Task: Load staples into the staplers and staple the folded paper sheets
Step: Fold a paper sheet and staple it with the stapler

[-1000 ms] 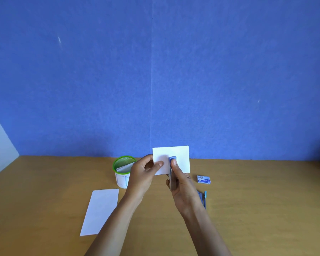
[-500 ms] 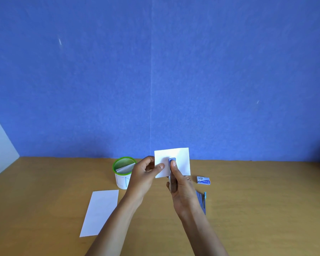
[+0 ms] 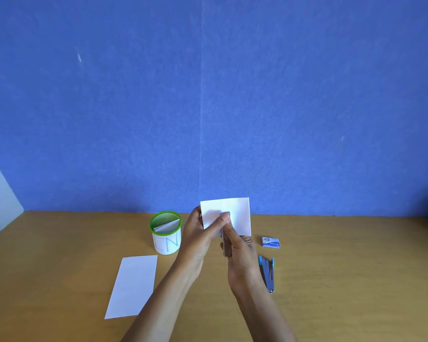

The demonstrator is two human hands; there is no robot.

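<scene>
Left hand [image 3: 195,239]: we pinch the folded sheet [image 3: 237,212], thumb now slid against the stapler [image 3: 224,241] head.
Right hand [image 3: 241,259]: we grip the stapler; squeeze seems imminent.

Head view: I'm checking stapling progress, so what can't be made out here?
Head view, stapler: the right hand covers most of it; loaded or not, unknown.
Head view, folded sheet: the left hand and stapler hide any staple.
Head view, staple box: print too small.
</scene>
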